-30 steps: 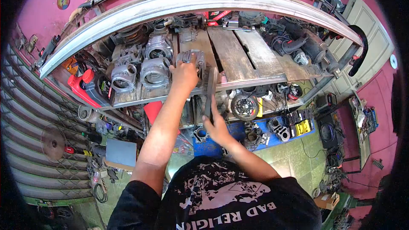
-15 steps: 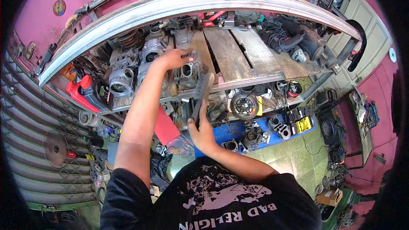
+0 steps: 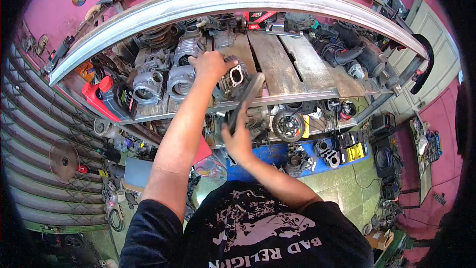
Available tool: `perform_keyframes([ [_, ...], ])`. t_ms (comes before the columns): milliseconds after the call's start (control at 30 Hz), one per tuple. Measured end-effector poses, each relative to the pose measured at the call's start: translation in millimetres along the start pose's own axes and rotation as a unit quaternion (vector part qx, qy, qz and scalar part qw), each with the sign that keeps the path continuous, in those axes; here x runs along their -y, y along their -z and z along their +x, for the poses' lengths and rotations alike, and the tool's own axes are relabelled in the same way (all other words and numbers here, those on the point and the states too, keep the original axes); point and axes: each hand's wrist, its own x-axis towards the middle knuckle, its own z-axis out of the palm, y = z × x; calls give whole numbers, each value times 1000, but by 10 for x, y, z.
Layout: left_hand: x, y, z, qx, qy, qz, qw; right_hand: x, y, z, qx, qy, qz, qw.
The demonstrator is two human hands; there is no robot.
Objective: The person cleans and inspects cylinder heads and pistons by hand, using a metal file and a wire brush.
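Observation:
My left hand (image 3: 210, 66) reaches over the upper shelf, its fingers closed on the top of a grey metal cylinder head (image 3: 237, 75). An oval port opening on this part faces up and toward me. My right hand (image 3: 239, 144) grips a long, dark brush (image 3: 249, 93) by its handle, just below the shelf edge. The brush slants up and its far end lies beside the right side of the cylinder head; whether it touches cannot be made out. To the left of the part are another engine casting (image 3: 181, 80) and a round-bored one (image 3: 148, 87).
Red and black oil bottles (image 3: 110, 97) stand at the shelf's left end. Wooden boards (image 3: 277, 64) form the shelf top, behind a metal front rail (image 3: 292, 98). Power tools (image 3: 349, 54) lie at the right. Below, a blue bench (image 3: 238, 170) carries several metal parts.
The cylinder head has been tilted and turned, so its oval port sits further right. My left hand has shifted right with it. The brush leans further right.

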Motion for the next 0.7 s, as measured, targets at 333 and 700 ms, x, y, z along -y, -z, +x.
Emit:
perform_keyframes([
  [333,-114,-63,127,-9,5,48,999,-24,-159,418,-79,59,-37,994],
  [700,-132,-60,81,-7,27,36,999,-282,-214,194,-46,135,-47,989],
])
